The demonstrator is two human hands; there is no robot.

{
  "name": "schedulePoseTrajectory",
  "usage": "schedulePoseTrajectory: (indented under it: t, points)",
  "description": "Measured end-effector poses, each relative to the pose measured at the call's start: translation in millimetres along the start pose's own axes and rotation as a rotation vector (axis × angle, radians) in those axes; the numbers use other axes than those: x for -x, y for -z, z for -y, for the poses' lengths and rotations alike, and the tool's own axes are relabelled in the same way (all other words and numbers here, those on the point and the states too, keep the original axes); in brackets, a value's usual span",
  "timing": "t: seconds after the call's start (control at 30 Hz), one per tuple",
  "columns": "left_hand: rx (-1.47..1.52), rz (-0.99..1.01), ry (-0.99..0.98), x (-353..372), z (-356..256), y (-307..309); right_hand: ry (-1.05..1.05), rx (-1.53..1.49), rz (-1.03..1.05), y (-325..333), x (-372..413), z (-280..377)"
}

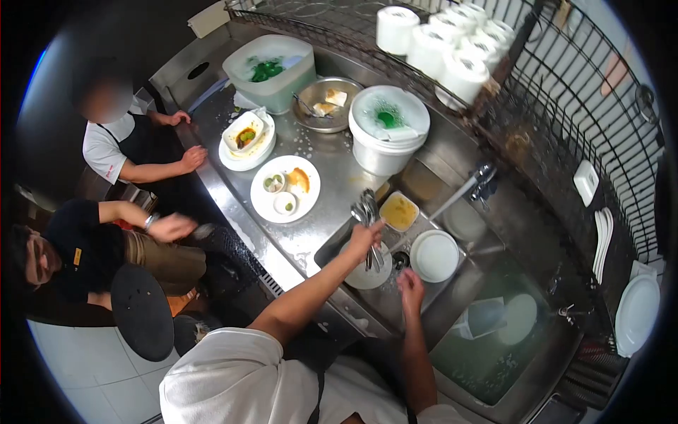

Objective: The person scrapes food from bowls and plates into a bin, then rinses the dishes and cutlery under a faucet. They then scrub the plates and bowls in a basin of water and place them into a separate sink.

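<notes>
Left hand (pixel 366 239) clenches a bunch of spoons (pixel 367 210) above the sink (pixel 438 297). The right hand (pixel 409 286) seems loosely open. Likely mid-washing; next calls for a steady grip.

Wearer, seen from above. White short-sleeved T-shirt (pixel 233 374), plain and loose, the cloth creased over the shoulder. Its sleeve hem (pixel 272 332) sits far back up the arm from the left hand (pixel 367 237), with bare forearm between. Dark apron (pixel 339 353) over the shirt front, and a narrow dark strap (pixel 319 392) running up across the white cloth. Right hand (pixel 409 288) bare as well; the white sleeve on that side (pixel 441 415) shows only as a sliver well behind it.
</notes>
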State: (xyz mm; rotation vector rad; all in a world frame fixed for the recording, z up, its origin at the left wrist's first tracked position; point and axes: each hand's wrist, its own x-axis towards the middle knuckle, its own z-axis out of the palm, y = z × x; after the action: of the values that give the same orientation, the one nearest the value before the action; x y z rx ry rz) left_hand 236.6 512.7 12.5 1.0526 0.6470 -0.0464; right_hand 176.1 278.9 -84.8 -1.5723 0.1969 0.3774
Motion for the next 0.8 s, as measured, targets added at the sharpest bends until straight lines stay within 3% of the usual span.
schedulePoseTrajectory:
  t: [0.13, 0.2, 0.27, 0.37, 0.4, 0.43, 0.5, 0.57, 0.67, 0.8]
  points:
    - [-0.127, -0.205, -0.233, -38, -130, 29, 0.108, 0.189, -0.037, 30, 45, -27]
    - [-0.053, -0.286, -0.357, -50, -224, 39, 0.034, 0.217, -0.072, 22, 56, -18]
    - [0.009, -0.284, -0.500, -92, -298, 72, 0.034, 0.201, -0.079, 7, 61, -12]
    - [0.196, -0.095, -0.398, -210, -388, 159, 0.069, 0.118, -0.047, -66, 56, 34]
    - [-0.013, -0.060, -0.381, -257, -417, 198, 0.037, 0.102, -0.028, -102, 48, 60]
    - [0.276, -0.157, -0.390, -325, -435, 232, 0.112, 0.186, 0.005, -135, 41, 79]
    - [0.085, -0.180, -0.336, -379, -476, 305, 0.270, 0.378, 0.087, -198, 23, 105]
    - [-0.141, -0.254, -0.270, -418, -501, 338, 0.436, 0.495, 0.193, -255, 4, 133]
    - [-0.341, -0.319, -0.181, -402, -506, 330, 0.661, 0.644, 0.311, -330, -25, 149]
    - [-0.430, -0.301, -0.147, -383, -494, 304, 0.554, 0.941, 0.354, -388, -41, 169]
